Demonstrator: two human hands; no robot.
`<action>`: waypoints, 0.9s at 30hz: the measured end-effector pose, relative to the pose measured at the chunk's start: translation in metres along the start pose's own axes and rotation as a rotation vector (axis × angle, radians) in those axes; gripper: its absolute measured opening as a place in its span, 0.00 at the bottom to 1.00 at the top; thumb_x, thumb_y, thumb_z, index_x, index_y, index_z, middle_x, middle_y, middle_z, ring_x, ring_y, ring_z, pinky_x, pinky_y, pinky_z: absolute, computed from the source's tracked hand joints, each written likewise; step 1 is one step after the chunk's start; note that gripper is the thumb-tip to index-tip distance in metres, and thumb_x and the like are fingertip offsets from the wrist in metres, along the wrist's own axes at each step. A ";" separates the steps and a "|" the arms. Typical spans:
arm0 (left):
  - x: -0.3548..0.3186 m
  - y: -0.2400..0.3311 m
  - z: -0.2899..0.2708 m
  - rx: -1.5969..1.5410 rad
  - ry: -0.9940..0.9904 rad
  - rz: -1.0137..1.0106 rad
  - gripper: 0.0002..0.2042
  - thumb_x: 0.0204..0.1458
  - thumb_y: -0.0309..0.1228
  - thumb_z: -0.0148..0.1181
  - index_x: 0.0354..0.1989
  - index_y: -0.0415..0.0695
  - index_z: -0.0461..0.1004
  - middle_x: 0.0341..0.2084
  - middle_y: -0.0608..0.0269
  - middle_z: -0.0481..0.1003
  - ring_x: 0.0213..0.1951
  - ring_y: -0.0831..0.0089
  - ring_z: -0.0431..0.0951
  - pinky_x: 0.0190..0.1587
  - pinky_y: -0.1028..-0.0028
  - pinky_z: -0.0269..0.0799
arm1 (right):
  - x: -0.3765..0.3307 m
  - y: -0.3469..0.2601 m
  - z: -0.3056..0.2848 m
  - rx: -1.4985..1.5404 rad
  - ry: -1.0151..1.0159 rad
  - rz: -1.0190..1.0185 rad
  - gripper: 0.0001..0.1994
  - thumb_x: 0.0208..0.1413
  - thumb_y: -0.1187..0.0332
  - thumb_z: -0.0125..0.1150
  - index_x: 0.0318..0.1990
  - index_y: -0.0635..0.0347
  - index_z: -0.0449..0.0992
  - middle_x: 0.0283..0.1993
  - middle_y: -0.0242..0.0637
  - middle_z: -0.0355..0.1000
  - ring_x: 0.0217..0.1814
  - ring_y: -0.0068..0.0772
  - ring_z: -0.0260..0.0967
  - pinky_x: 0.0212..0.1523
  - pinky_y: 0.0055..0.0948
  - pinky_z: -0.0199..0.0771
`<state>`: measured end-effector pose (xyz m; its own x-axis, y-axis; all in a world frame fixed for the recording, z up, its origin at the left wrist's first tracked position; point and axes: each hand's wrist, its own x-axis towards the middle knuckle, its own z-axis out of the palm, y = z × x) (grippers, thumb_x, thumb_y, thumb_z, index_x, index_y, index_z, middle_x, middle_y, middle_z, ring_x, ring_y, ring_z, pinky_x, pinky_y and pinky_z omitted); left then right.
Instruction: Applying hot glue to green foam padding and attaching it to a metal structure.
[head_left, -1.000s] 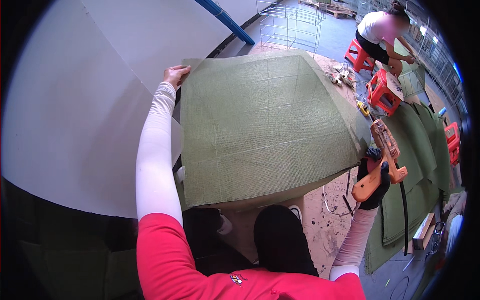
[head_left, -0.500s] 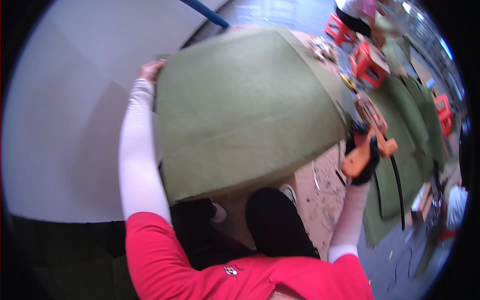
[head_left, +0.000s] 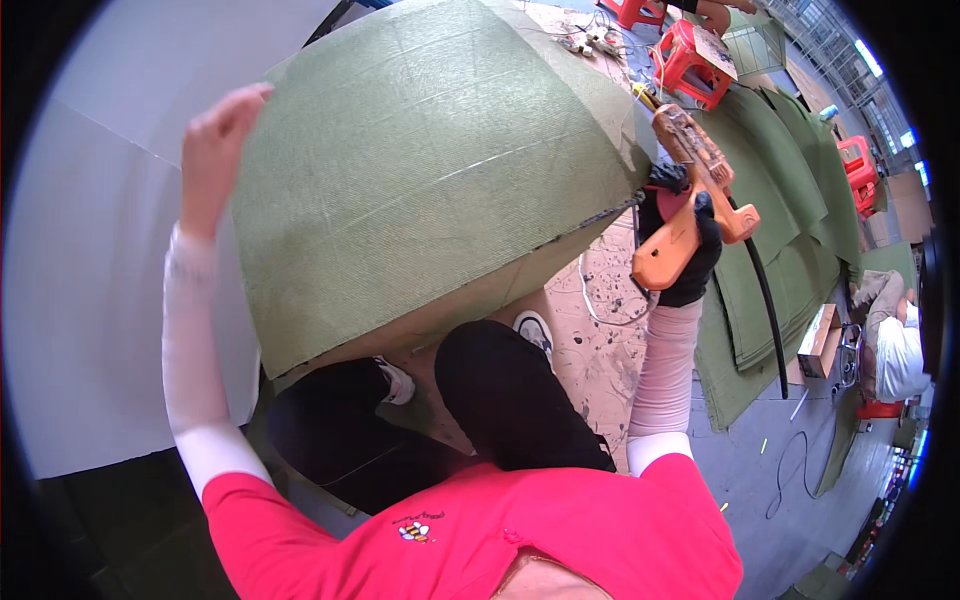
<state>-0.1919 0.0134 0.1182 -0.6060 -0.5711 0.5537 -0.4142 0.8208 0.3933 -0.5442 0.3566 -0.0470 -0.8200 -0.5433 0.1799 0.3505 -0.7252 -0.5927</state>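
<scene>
A large box-like block [head_left: 420,180] covered in ribbed green sheet stands before my knees, its near side tan. My right hand [head_left: 702,235], in a black glove with some fingertips bare, is wrapped round the handle of an orange glue gun [head_left: 670,245]. Its yellow tip points away, beside the block's right corner, and a black hose or rod [head_left: 768,310] hangs from its rear. My bare left hand [head_left: 218,150] is raised at the block's far left edge, fingers curled together and slightly blurred. Whether anything is pinched in them is hidden.
A large pale panel [head_left: 100,230] borders the left. Stacked green sheets [head_left: 765,230] lie on the right. Red stools [head_left: 692,65] and a small carton [head_left: 820,340] stand beyond. A seated person [head_left: 895,350] is at far right. A white cord [head_left: 590,300] crosses the stained floor board.
My left hand has come off the block's left side and sits higher, fingers curled. The block and glue gun appear further up and left in view; my right hand keeps its hold.
</scene>
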 end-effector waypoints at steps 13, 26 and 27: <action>-0.107 0.213 0.067 0.104 -0.229 0.270 0.25 0.48 0.26 0.67 0.56 0.31 0.71 0.56 0.44 0.72 0.62 0.48 0.68 0.62 0.59 0.67 | 0.000 0.003 0.005 0.165 -0.080 0.067 0.27 0.54 0.66 0.58 0.62 0.62 0.61 0.57 0.46 0.67 0.60 0.45 0.68 0.66 0.51 0.69; -0.066 0.241 0.107 0.115 -0.362 0.204 0.28 0.41 0.25 0.72 0.54 0.34 0.71 0.51 0.49 0.74 0.54 0.53 0.74 0.57 0.64 0.71 | 0.000 0.002 0.005 0.383 -0.264 0.167 0.29 0.52 0.66 0.57 0.62 0.70 0.61 0.56 0.53 0.70 0.62 0.48 0.69 0.68 0.48 0.66; -0.067 0.239 0.104 0.107 -0.368 0.185 0.28 0.41 0.25 0.71 0.54 0.34 0.71 0.52 0.49 0.74 0.54 0.53 0.74 0.57 0.64 0.71 | -0.002 0.000 0.007 0.335 -0.233 0.157 0.29 0.53 0.66 0.57 0.62 0.70 0.61 0.56 0.53 0.70 0.62 0.48 0.69 0.69 0.48 0.66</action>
<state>-0.3214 0.2490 0.0987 -0.8708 -0.3887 0.3011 -0.3319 0.9165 0.2232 -0.5398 0.3547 -0.0421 -0.6343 -0.7111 0.3032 0.6219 -0.7024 -0.3464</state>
